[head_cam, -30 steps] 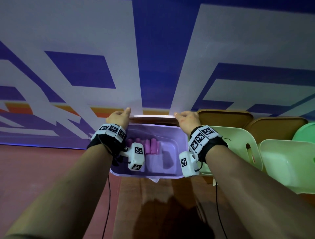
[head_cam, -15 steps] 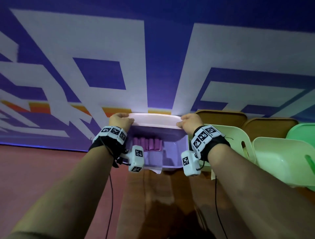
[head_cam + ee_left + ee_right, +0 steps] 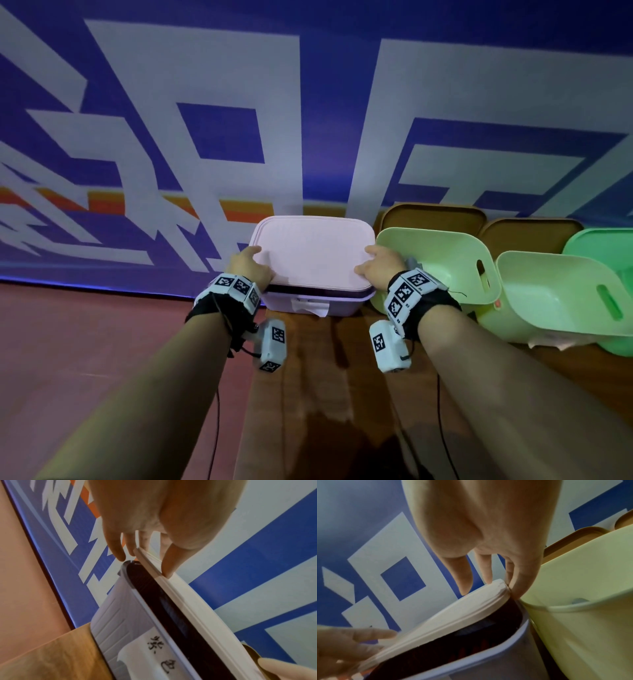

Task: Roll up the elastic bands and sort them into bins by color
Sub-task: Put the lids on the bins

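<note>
A pale pink lid (image 3: 311,253) lies tilted over the lilac bin (image 3: 339,306) at the table's back edge, with a dark gap along its front. My left hand (image 3: 255,265) pinches the lid's left edge and my right hand (image 3: 371,262) pinches its right edge. In the left wrist view my left hand (image 3: 145,561) has its thumb on top of the lid (image 3: 188,601) and its fingers below, above the bin's wall (image 3: 120,615). The right hand (image 3: 491,588) grips the lid's corner (image 3: 453,618) in the same way. The lid hides the rolled bands in the head view.
Two light green bins (image 3: 445,267) (image 3: 561,298) stand open to the right, the nearer one touching the lilac bin. Brown lids (image 3: 433,216) (image 3: 531,233) and a mint lid (image 3: 603,246) lean against the blue and white wall. The wooden table (image 3: 308,394) stretches toward me.
Both hands have swung the lid from behind the bin forward and down over it. The pink rolls that showed inside are now covered.
</note>
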`<action>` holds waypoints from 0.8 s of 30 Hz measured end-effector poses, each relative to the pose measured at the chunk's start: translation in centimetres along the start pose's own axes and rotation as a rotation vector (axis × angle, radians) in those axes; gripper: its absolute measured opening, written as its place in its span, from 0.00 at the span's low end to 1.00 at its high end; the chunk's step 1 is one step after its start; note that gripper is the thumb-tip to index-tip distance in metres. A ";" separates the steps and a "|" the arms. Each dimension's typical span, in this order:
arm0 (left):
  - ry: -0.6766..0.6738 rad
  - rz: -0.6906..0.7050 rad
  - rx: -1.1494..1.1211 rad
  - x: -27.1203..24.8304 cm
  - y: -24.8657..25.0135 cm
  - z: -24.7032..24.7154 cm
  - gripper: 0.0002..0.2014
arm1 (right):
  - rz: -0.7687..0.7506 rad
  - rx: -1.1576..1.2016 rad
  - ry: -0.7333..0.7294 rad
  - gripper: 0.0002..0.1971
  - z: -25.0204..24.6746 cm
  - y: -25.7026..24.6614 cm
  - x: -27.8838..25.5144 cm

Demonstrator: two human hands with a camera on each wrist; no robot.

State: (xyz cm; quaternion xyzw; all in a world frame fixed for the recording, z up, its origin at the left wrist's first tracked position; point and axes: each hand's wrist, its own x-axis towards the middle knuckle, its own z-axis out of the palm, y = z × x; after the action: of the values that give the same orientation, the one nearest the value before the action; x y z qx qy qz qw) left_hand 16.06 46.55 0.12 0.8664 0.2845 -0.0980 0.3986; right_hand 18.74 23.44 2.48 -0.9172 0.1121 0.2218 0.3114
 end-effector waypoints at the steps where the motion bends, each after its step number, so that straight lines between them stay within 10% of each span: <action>1: 0.005 0.005 0.030 -0.2 -0.2 0.2 0.32 | -0.005 -0.029 -0.005 0.29 0.2 0.1 -0.2; 24: -0.044 0.068 0.331 -0.5 -1.3 3.0 0.36 | -0.116 -0.465 -0.071 0.38 1.3 1.8 -0.2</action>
State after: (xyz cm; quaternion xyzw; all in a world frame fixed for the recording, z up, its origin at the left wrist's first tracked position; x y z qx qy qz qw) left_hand 15.10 44.83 -2.49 0.9269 0.2263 -0.1492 0.2598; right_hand 17.46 22.85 0.69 -0.9608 -0.0058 0.2555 0.1079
